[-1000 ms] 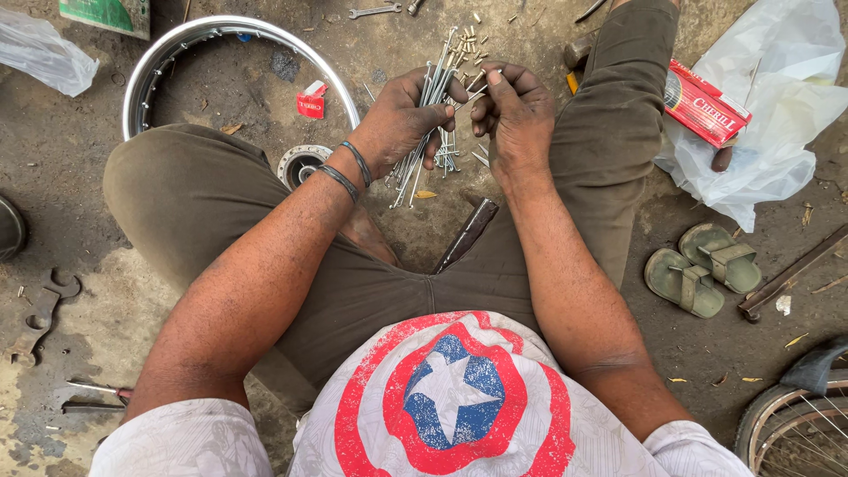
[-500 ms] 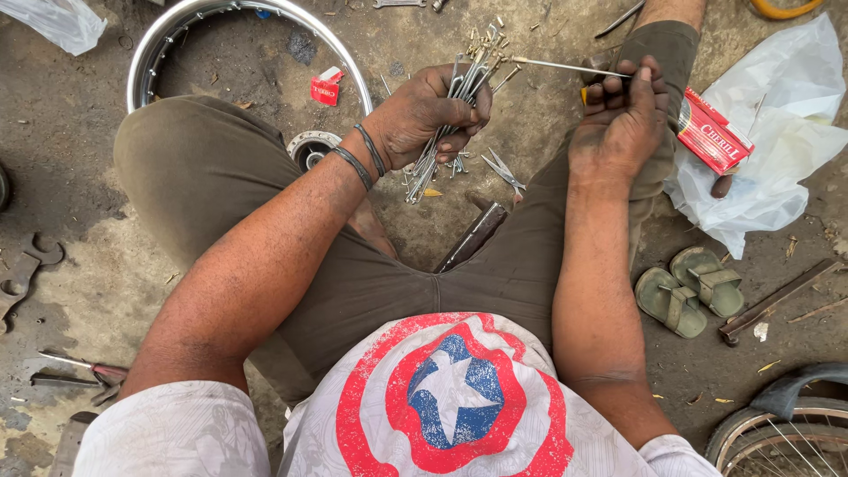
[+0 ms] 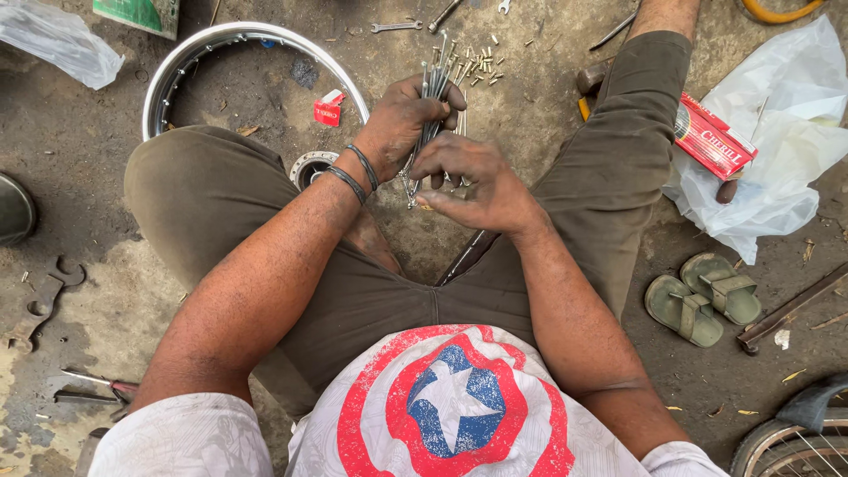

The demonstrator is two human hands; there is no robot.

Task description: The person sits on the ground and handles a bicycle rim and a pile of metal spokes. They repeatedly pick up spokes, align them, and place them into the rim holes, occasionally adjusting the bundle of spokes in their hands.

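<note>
Far left edge: spanners [image 3: 40,305] flat on floor. Upper left of frame: shiny wheel rim [image 3: 190,62] lying flat, small red box [image 3: 329,109] inside it, hub [image 3: 311,168] just beside knee. Centre, upper half: left hand [image 3: 402,124], grip clamped around bundle of spokes [image 3: 433,97] standing upright. Just right of it: right hand [image 3: 481,185], fingertips pinched together at bundle's lower ends. Beyond bundle: loose nipples [image 3: 477,66] scattered on floor. Right side: red carton [image 3: 711,137] on white plastic bag [image 3: 786,177]; sandals [image 3: 702,296] lower right.
</note>
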